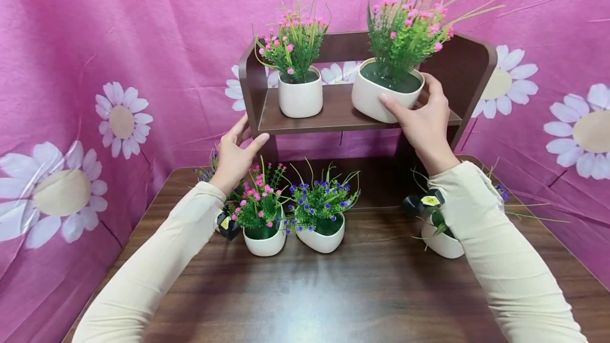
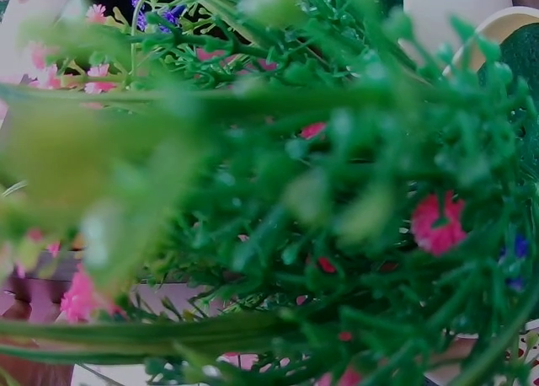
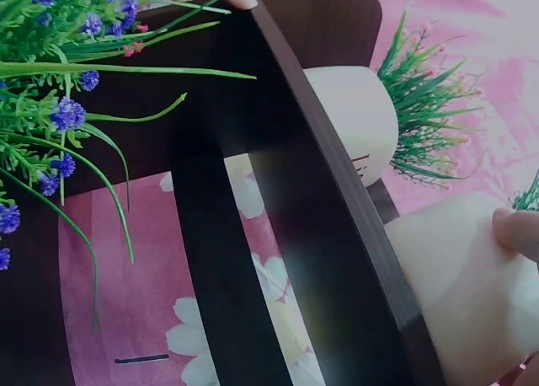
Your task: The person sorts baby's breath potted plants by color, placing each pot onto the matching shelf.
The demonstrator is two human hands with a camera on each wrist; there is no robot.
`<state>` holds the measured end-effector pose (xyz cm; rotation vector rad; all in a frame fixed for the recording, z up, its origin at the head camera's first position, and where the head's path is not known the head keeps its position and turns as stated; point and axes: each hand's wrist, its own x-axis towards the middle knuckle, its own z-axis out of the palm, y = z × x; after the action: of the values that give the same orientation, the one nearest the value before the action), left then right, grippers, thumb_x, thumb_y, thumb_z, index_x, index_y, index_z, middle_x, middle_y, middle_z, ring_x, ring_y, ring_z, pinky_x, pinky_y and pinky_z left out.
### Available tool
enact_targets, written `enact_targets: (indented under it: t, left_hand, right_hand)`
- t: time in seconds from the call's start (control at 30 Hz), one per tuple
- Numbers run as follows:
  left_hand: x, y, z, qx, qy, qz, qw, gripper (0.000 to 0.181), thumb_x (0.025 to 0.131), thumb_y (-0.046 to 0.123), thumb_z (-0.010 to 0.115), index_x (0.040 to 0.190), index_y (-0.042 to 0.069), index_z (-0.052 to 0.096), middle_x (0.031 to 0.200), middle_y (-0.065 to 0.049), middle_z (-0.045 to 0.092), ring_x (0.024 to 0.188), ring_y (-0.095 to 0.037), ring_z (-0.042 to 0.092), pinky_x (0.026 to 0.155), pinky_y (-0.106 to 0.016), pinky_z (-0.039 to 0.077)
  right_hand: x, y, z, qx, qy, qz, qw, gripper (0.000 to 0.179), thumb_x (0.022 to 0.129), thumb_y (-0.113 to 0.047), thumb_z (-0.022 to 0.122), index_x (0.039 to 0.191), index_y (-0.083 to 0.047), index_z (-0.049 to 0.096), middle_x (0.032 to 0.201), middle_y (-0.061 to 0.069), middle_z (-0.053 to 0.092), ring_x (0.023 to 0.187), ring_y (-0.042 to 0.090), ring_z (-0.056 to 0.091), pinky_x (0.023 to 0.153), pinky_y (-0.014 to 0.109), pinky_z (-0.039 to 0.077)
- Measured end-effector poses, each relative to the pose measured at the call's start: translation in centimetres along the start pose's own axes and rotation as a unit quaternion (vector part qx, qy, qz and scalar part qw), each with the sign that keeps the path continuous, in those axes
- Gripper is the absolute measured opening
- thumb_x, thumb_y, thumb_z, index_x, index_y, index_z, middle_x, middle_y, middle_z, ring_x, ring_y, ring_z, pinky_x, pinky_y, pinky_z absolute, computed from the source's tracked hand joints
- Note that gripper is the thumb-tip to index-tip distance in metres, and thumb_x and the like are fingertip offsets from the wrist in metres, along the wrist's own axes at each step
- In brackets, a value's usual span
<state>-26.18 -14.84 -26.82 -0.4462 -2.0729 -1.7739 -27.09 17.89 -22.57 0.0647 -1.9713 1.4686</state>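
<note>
My right hand (image 1: 429, 120) grips a white pot (image 1: 381, 99) of pink flowers, thumb on its front and fingers round its right side. The pot tilts over the front of the upper board of a dark brown shelf (image 1: 343, 113). In the right wrist view the thumb (image 3: 515, 231) presses the same pot's wall. My left hand (image 1: 235, 155) holds the shelf's left side, thumb at the front corner and fingers along the outside. Another white pot (image 1: 300, 98) with pink flowers stands upright on the board's left. Blurred green leaves (image 2: 253, 192) fill most of the left wrist view.
Below, on the wooden table (image 1: 305, 295), stand a pink-flowered pot (image 1: 265, 245) and a blue-flowered pot (image 1: 326, 240). One more pot (image 1: 440, 242) is partly hidden under my right forearm. A pink cloth (image 1: 190, 41) with white daisies hangs behind the shelf.
</note>
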Motion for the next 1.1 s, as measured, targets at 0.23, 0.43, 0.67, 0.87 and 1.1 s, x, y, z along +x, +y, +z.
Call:
enact_targets:
  t: [0.23, 0.43, 0.67, 0.87, 1.1]
  left_hand:
    - [-0.1, 0.1, 0.0, 0.002, 0.001, 0.004, 1.0000, 0.063, 0.088, 0.003, 0.067, 0.145, 0.005, 0.039, 0.146, -0.012, 0.045, 0.127, -0.027, 0.051, 0.098, -0.027, 0.049]
    - [-0.1, 0.1, 0.1, 0.006, 0.004, 0.007, 1.0000, 0.062, 0.088, 0.003, 0.067, 0.144, 0.003, 0.040, 0.145, -0.013, 0.045, 0.127, -0.028, 0.051, 0.100, -0.028, 0.048]
    - [-0.1, 0.1, 0.1, 0.007, 0.010, -0.002, 0.9999, 0.062, 0.088, 0.003, 0.067, 0.144, 0.003, 0.040, 0.145, -0.013, 0.045, 0.127, -0.028, 0.051, 0.100, -0.028, 0.048]
    - [-0.1, 0.2, 0.1, 0.021, 0.012, -0.006, 0.9997, 0.062, 0.089, 0.006, 0.067, 0.144, 0.004, 0.040, 0.145, -0.012, 0.046, 0.126, -0.027, 0.052, 0.100, -0.029, 0.048]
    - [-0.2, 0.2, 0.1, 0.021, 0.012, -0.006, 0.9997, 0.062, 0.089, 0.006, 0.067, 0.144, 0.004, 0.040, 0.145, -0.012, 0.045, 0.126, -0.027, 0.052, 0.100, -0.031, 0.049]
  right_hand:
    - [0.7, -0.1, 1.3, -0.073, 0.020, -0.003, 0.9971, 0.076, 0.073, -0.039, 0.081, 0.135, -0.011, 0.048, 0.125, 0.007, 0.054, 0.108, 0.014, 0.054, 0.089, 0.020, 0.046]
    - [0.9, 0.0, 2.0, -0.122, 0.029, -0.004, 0.9920, 0.075, 0.074, -0.046, 0.077, 0.134, -0.010, 0.049, 0.126, 0.011, 0.053, 0.113, 0.020, 0.047, 0.096, 0.029, 0.039]
    - [0.4, -0.1, 1.6, -0.144, -0.017, -0.007, 0.9894, 0.071, 0.082, -0.043, 0.068, 0.138, -0.009, 0.043, 0.128, 0.013, 0.057, 0.112, 0.025, 0.053, 0.094, 0.038, 0.044]
    - [-0.4, -0.3, 0.9, -0.122, -0.055, -0.024, 0.9908, 0.063, 0.085, -0.027, 0.064, 0.141, -0.008, 0.041, 0.122, 0.014, 0.060, 0.099, 0.018, 0.055, 0.081, 0.022, 0.044]
    - [-1.0, 0.0, 1.1, -0.102, -0.034, -0.047, 0.9931, 0.072, 0.080, -0.026, 0.075, 0.141, -0.004, 0.043, 0.131, 0.018, 0.052, 0.116, 0.023, 0.056, 0.097, 0.026, 0.049]
